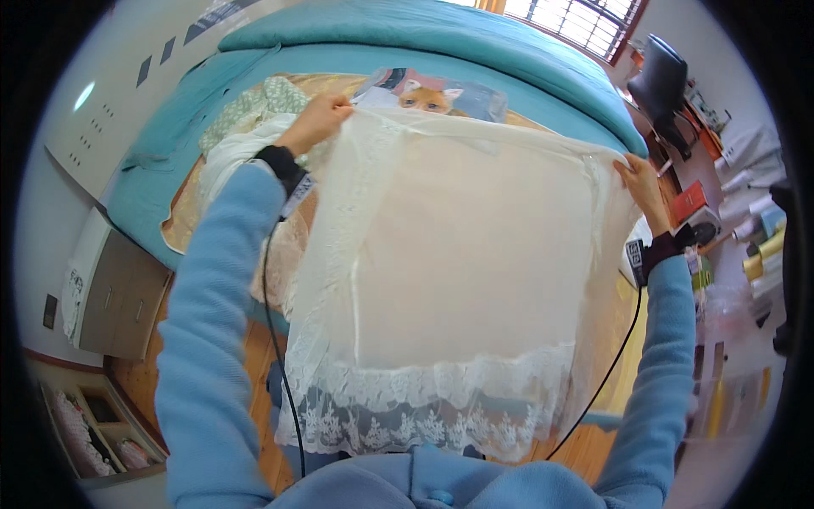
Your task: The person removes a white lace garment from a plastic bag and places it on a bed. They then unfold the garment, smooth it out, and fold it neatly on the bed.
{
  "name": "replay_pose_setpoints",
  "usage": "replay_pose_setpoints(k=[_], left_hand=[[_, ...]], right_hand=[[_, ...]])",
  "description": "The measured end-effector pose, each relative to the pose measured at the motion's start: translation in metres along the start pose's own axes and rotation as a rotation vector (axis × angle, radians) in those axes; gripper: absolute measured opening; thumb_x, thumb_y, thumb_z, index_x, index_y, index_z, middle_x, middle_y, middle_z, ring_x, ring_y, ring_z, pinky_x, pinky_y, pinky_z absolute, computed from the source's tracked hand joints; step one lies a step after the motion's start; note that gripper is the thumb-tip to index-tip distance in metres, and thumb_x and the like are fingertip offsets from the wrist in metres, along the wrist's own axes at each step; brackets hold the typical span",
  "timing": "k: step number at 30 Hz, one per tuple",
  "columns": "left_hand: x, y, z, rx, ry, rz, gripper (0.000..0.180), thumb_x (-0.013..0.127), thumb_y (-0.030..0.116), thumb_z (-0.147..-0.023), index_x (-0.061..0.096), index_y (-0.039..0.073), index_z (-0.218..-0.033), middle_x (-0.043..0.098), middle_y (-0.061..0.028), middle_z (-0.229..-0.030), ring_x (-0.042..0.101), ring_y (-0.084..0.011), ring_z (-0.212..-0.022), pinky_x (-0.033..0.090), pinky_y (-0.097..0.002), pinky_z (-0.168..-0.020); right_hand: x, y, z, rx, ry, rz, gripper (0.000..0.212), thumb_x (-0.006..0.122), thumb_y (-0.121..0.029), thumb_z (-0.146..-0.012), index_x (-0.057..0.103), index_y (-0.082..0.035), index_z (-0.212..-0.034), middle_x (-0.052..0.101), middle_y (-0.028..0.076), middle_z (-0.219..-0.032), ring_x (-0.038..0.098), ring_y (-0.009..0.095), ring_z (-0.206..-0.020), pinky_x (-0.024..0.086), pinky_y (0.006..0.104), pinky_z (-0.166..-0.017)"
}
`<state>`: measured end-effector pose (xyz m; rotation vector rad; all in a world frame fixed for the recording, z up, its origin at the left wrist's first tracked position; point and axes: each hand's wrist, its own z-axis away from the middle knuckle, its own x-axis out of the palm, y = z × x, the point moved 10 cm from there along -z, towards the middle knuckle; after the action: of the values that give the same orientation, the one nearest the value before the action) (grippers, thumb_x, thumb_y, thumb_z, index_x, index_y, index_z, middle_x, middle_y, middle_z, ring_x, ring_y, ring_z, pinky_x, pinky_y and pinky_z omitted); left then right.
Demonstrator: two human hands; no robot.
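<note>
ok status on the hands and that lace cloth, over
Left hand and right hand each pinch a top corner. Cream lace-trimmed cloth held spread, hem hanging. It screens most of the bed beyond.

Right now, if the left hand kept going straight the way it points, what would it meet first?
The left hand, gripping the lace garment by its top edge, points toward the bed. It would probably meet the fox-print cushion lying on the bed first, though depth is unclear.

Single head-worn fisheye cam, left of a pair, looks down and fwd from the wearer's head over both raised forearms; held-up cream lace garment (449,280) fills centre at close range, teal bed (475,51) beyond, edges bending twd the dark round rim
</note>
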<state>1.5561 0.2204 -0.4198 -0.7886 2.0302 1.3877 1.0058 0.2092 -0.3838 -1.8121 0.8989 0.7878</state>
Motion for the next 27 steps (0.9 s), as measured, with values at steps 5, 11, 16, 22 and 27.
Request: replay_pose_setpoints(k=[5,11,16,22,27], left_hand=[[0.073,-0.074,-0.042,-0.076,0.103,0.182,0.019,0.055,0.017,-0.087,0.062,0.000,-0.083,0.060,-0.0035,-0.073,0.053,-0.0132,-0.070,0.043,-0.0287,-0.064],[0.114,-0.083,-0.039,0.021,0.144,-0.008,0.021,0.059,0.024,-0.086,0.062,0.003,-0.085,0.065,-0.0102,-0.078,0.060,-0.0183,-0.073,0.046,-0.0326,-0.064],[0.112,-0.108,-0.019,-0.282,-0.180,0.329,0.029,0.065,0.034,-0.085,0.060,0.005,-0.086,0.059,-0.0036,-0.074,0.051,-0.0120,-0.063,0.042,-0.0259,-0.056],[0.108,-0.115,0.038,-0.384,-0.636,0.496,0.019,0.067,0.026,-0.085,0.062,0.007,-0.084,0.054,0.0052,-0.070,0.046,-0.0037,-0.061,0.037,-0.0194,-0.054],[0.095,-0.113,0.046,-0.379,-0.380,0.633,0.014,0.059,0.021,-0.090,0.062,0.007,-0.089,0.056,0.0046,-0.074,0.049,-0.0046,-0.065,0.040,-0.0214,-0.058]], right_hand=[[0.057,0.011,-0.030,-0.128,0.196,0.416,0.023,0.058,-0.025,-0.088,0.061,-0.002,-0.089,0.061,0.020,-0.074,0.059,0.035,-0.068,0.044,0.0411,-0.060],[0.152,0.049,-0.010,-0.068,0.019,0.764,0.017,0.052,-0.020,-0.089,0.059,-0.005,-0.092,0.063,0.021,-0.079,0.062,0.040,-0.078,0.047,0.0501,-0.065],[0.150,0.016,-0.011,-0.094,0.030,0.727,0.029,0.056,-0.018,-0.087,0.053,-0.009,-0.115,0.061,0.017,-0.100,0.061,0.040,-0.083,0.048,0.0478,-0.069],[0.218,-0.153,0.051,-0.063,-0.329,-0.432,0.013,0.058,-0.012,-0.090,0.061,0.000,-0.094,0.063,0.005,-0.081,0.061,0.014,-0.073,0.049,0.0277,-0.064],[0.278,-0.285,0.170,0.238,-1.037,-1.104,0.024,0.055,-0.021,-0.095,0.061,0.002,-0.093,0.064,0.007,-0.081,0.061,0.010,-0.068,0.052,0.0236,-0.062]])
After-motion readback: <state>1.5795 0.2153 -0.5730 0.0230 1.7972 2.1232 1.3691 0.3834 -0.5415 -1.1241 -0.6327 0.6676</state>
